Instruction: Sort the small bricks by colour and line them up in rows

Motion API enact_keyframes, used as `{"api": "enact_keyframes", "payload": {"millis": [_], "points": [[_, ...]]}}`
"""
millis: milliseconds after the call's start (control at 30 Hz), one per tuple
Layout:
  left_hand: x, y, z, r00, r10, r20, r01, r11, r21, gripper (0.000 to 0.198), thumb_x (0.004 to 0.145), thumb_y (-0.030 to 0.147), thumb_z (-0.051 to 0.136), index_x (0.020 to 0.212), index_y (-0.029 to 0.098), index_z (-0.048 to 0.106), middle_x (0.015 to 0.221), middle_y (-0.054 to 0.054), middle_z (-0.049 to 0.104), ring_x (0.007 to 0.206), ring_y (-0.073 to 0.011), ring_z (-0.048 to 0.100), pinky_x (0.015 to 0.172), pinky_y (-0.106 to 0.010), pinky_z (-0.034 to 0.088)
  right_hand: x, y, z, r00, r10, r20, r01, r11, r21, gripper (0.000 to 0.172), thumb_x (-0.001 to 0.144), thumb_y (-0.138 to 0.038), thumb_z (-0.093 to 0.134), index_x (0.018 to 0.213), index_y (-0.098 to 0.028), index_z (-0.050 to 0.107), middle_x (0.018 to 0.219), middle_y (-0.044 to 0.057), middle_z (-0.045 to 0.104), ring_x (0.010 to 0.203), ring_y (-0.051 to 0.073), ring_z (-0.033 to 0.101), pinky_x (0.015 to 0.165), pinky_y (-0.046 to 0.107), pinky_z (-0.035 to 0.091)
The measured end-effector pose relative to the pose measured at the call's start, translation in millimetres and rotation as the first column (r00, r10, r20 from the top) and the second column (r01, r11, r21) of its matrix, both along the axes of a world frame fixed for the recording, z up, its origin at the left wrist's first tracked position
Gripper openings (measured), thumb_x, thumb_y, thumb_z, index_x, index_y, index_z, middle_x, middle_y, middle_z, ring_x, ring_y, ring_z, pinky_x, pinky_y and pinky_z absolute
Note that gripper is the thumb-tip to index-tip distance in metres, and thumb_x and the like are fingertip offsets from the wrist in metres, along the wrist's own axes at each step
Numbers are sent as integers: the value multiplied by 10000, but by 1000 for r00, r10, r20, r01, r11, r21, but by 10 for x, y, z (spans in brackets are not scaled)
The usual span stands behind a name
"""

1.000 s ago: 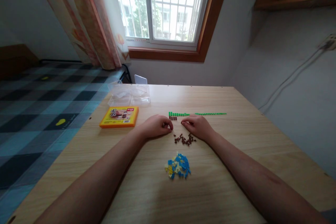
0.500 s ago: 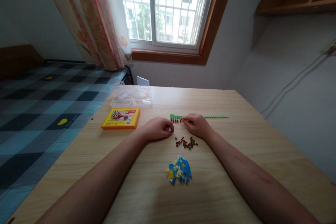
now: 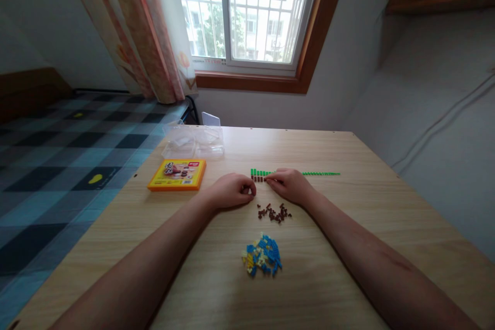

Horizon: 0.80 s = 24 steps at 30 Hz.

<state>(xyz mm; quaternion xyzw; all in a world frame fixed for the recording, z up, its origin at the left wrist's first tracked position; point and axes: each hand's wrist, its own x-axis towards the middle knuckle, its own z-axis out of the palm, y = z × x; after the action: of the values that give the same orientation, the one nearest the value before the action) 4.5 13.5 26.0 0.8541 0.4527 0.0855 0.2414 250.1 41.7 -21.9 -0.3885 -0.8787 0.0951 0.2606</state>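
Brown toy bricks (image 3: 259,179) stand in a short row just below a long line of green toy bricks (image 3: 320,173). At the right end of the brown row are the fingertips of my right hand (image 3: 288,184), pinched together on a small brown brick that they mostly cover. My left hand (image 3: 235,188) rests on the table left of the row, fingers curled and thumb meeting them; what is inside, if anything, cannot be made out. Loose brown bricks (image 3: 274,212) lie scattered between and below my hands. Closer to me is a heap of blue, yellow and cream bricks (image 3: 263,255).
A yellow box (image 3: 178,174) with a printed lid lies left of my left hand. Behind it stand clear plastic trays (image 3: 193,142). The wooden table (image 3: 309,289) reaches toward the window wall, with a checked bed (image 3: 58,165) along its left side.
My right fingertips have moved slightly left and down, against the end of the brown row. The left hand stays in place. The camera view has shifted a little.
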Motion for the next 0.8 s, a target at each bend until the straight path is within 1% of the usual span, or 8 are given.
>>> {"api": "enact_keyframes", "payload": {"millis": [200,500,800], "points": [[-5,-6,18,1000,-20,-5,20,1000,16,226,747,222,591,893,222,763,758,1,674,687,-147,555,643,-265,370,0,-7,-4,1000,-2,12,2,1000,20,219,966,-266,593,1056,-255,793,841,44,720,741,156,640,679,254,426],[0,-21,33,1000,-15,-9,15,999,35,223,744,234,593,882,220,767,761,-1,689,675,-139,557,631,-249,362,0,-16,-5,1000,-9,12,9,1000,24,215,965,-259,599,1059,-255,792,824,36,712,720,145,634,677,245,426],[7,-22,45,1000,-14,-16,14,1000,23,218,748,228,594,882,222,764,770,-4,685,685,-146,556,635,-260,362,1,-15,4,1000,-1,10,1,1000,22,217,962,-259,602,1069,-257,792,805,38,695,707,149,619,667,249,419]]}}
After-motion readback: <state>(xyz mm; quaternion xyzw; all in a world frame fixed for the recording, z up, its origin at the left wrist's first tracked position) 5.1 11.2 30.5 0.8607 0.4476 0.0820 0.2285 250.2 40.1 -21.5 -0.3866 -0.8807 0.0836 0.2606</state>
